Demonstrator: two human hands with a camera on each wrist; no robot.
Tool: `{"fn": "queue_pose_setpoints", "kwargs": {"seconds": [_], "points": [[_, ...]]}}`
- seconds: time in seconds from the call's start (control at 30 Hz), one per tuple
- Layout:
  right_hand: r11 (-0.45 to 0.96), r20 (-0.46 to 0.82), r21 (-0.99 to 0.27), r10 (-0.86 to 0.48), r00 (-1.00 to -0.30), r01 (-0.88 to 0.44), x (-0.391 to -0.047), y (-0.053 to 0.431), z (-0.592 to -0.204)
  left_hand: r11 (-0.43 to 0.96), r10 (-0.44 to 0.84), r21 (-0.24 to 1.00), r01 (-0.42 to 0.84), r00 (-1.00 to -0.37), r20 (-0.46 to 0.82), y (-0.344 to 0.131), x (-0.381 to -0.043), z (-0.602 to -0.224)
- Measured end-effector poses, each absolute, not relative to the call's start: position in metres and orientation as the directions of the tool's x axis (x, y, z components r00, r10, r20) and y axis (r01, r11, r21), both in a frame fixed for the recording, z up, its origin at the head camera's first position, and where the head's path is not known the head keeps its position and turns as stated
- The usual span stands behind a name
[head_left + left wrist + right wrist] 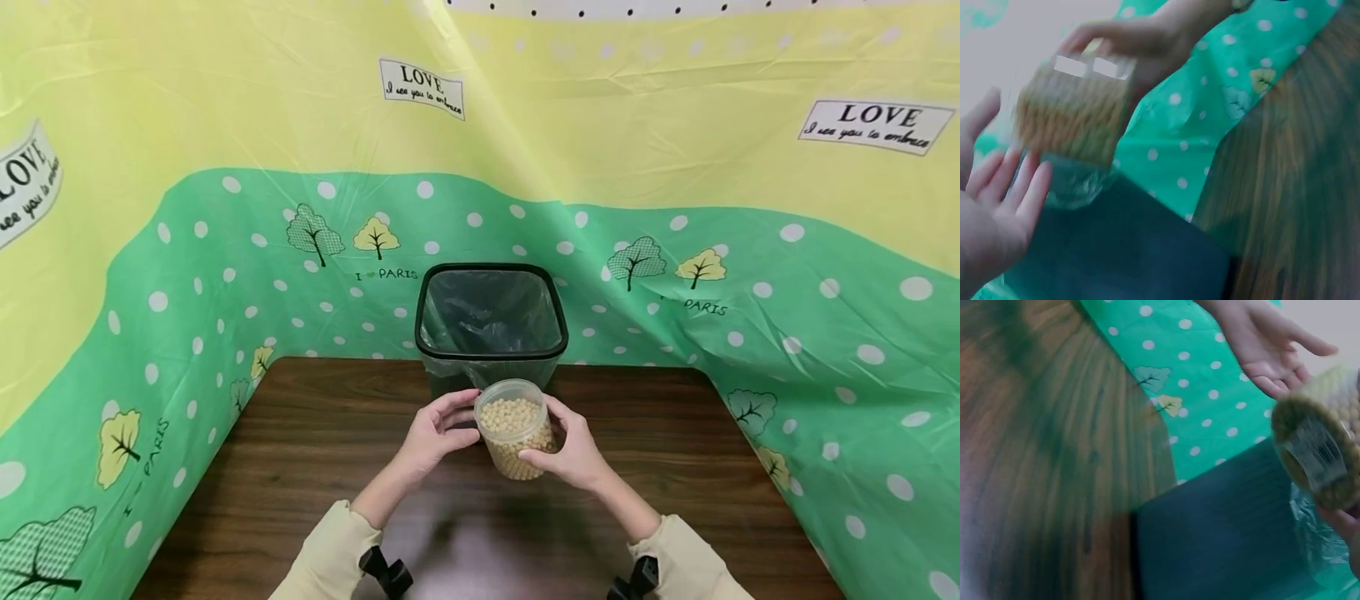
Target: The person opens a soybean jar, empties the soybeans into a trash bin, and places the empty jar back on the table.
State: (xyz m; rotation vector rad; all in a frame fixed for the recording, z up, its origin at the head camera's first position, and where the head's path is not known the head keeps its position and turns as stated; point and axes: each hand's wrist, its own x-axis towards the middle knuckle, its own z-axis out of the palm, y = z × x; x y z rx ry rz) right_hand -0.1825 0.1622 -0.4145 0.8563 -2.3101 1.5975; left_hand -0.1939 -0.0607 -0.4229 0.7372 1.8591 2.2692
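A clear plastic jar of small, round, pale yellow beans is held up over the table, tilted slightly, its top uncovered. My right hand grips it from the right, with the thumb across the near side. On the other side my left hand has its fingers spread loosely, fingertips right at the jar wall. In the left wrist view the left hand shows palm up beside the jar. A label with a barcode is visible on the jar's base in the right wrist view.
Behind the jar, a dark bin with a black rim and a clear plastic liner stands at the table's back edge. The dark wood table lies below. A green and yellow printed curtain surrounds it at the back and sides.
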Motion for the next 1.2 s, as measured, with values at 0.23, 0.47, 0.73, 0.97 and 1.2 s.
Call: {"fn": "queue_pose_setpoints", "kwargs": {"seconds": [0.23, 0.47, 0.73, 0.97, 1.2], "points": [[0.227, 0.474, -0.778, -0.400, -0.784, -0.586, -0.185, 0.166, -0.422, -0.344, 0.409, 0.908, 0.240, -0.831, 0.376, -0.057, -0.195, -0.426], [0.460, 0.586, -0.639, -0.228, -0.778, -0.616, -0.180, 0.159, -0.423, -0.241, 0.203, 0.939, 0.245, -0.933, 0.296, -0.040, -0.183, -0.423], [0.156, 0.427, -0.831, -0.435, -0.793, -0.534, -0.184, 0.172, -0.419, -0.338, 0.466, 0.916, 0.216, -0.807, 0.362, -0.059, -0.197, -0.431], [0.328, 0.506, -0.730, -0.331, -0.797, -0.600, -0.180, 0.164, -0.422, -0.349, 0.357, 0.901, 0.258, -0.852, 0.382, -0.049, -0.189, -0.431], [0.388, 0.549, -0.691, -0.265, -0.792, -0.609, -0.176, 0.159, -0.415, -0.294, 0.275, 0.918, 0.266, -0.896, 0.348, -0.046, -0.181, -0.422]]}}
